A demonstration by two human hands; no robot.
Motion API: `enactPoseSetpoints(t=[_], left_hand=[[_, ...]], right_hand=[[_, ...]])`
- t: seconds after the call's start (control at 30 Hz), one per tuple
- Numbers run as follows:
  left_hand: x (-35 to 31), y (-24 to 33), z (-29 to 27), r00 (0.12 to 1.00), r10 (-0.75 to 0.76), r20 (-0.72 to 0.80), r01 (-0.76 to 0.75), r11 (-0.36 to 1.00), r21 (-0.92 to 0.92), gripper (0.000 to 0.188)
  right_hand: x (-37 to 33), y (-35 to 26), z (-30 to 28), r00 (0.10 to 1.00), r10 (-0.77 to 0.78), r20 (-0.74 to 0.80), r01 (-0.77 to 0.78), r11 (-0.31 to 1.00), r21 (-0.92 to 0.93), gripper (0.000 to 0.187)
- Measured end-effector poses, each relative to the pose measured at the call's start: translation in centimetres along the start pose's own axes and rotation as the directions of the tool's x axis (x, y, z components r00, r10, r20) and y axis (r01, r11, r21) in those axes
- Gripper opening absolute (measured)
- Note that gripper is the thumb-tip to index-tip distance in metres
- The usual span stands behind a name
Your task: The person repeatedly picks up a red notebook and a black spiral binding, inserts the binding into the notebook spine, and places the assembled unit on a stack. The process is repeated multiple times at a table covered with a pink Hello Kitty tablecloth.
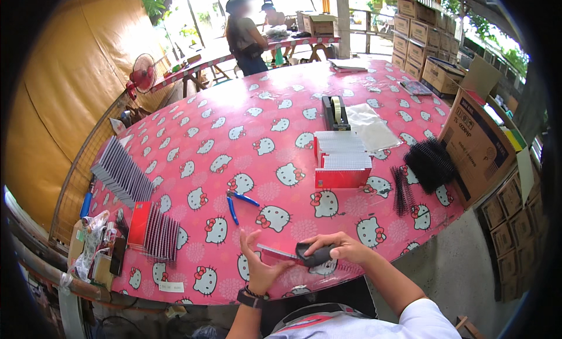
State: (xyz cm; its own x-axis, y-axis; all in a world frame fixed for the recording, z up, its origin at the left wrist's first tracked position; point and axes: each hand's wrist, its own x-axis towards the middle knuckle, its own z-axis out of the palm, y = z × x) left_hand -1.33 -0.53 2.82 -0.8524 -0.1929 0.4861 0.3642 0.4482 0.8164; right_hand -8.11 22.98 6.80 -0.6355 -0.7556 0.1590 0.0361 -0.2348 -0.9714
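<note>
My left hand (264, 269) steadies a thin notebook (276, 252) near the table's front edge, its thumb against the lower side and its fingers raised behind. My right hand (342, 247) is closed around a dark grey rounded block (314, 255), which meets the notebook's right end. From under the block a thin spiral coil (345, 269) runs to the right, over the printed cloth. Beyond the left hand lie blue-handled pliers (235, 205) with their handles spread apart. I cannot make out how the coil sits in the notebook.
A red box (342, 178) of upright notebooks stands ahead, near a tape dispenser (336, 113) and clear plastic sheets (372, 127). Black spiral coils (430, 164) lie at right beside a carton (477, 149). Notebook stacks (123, 174) line the left. Two people are at a far table.
</note>
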Motion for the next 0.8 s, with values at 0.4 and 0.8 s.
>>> enactPoseSetpoints(t=[0.4, 0.8], left_hand=[[-0.7, -3.0, 0.4, 0.957, -0.176, 0.23, 0.234, 0.937, -0.259, 0.061], [-0.4, -3.2, 0.4, 0.958, -0.192, 0.212, 0.251, 0.92, -0.301, 0.062]], right_hand=[[2.2, 0.9, -1.1, 0.981, 0.146, -0.128, -0.186, 0.898, -0.4, 0.057], [5.0, 1.1, 0.3, 0.969, 0.228, -0.098, -0.248, 0.915, -0.318, 0.046]])
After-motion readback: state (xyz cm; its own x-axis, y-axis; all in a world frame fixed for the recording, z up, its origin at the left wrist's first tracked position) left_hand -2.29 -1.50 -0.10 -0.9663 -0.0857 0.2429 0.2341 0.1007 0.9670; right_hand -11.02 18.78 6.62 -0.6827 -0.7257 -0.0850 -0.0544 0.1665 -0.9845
